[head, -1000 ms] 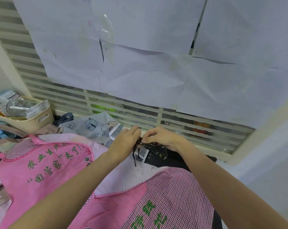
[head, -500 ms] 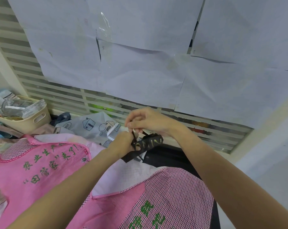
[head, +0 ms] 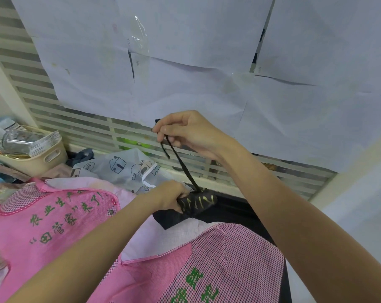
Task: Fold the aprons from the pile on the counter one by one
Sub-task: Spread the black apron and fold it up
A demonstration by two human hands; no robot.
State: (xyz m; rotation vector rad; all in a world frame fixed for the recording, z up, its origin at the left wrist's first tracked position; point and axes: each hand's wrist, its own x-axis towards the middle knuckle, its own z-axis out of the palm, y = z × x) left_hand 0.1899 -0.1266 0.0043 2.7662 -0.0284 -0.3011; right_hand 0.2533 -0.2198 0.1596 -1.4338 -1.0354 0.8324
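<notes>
1. White paper sheets point(head: 185, 62) are covering most of a slatted white screen point(head: 80, 125) across the upper frame; daylight is showing through the slats below them.
2. A cream basket point(head: 35, 161) is sitting at the left edge, holding a clear jar and packets.
3. A pile of pink aprons point(head: 54, 219) with green characters is filling the lower frame; a pale cloth printed with houses point(head: 124, 169) is lying behind it.
4. The black apron point(head: 196, 203), rolled into a tight bundle with yellow lettering, is sitting at centre frame, just above the pile.
5. The left hand point(head: 169, 196) is gripping the bundle, fingers curled round it.
6. The right hand point(head: 185, 132), raised above centre, is pinching the black strap point(head: 180, 160), which is running taut down to the bundle.
</notes>
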